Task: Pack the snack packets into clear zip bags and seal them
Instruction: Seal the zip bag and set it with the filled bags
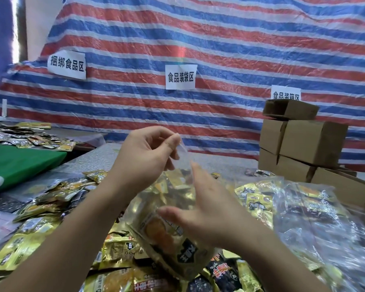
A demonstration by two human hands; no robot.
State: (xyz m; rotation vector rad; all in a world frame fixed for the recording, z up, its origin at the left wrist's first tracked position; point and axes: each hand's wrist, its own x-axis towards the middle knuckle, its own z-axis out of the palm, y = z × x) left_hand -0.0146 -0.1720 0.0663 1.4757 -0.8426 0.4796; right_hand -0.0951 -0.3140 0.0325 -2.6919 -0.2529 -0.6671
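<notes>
Clear zip bag (177, 207) of snack packets (167, 234) held up centre, above our heap. Left hand (143, 157) pinches its top edge; right hand (209, 209), fingers straight, presses its side.

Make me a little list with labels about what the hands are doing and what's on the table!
left hand: pinches the top edge of the clear zip bag
right hand: fingers straight, flat against the bag's side
bag contents: gold and dark snack packets, top looks not yet sealed
table: loose snack packets heaped all around
right side: filled bags piled up, cardboard boxes stacked behind
back: striped tarp with paper signs
</notes>
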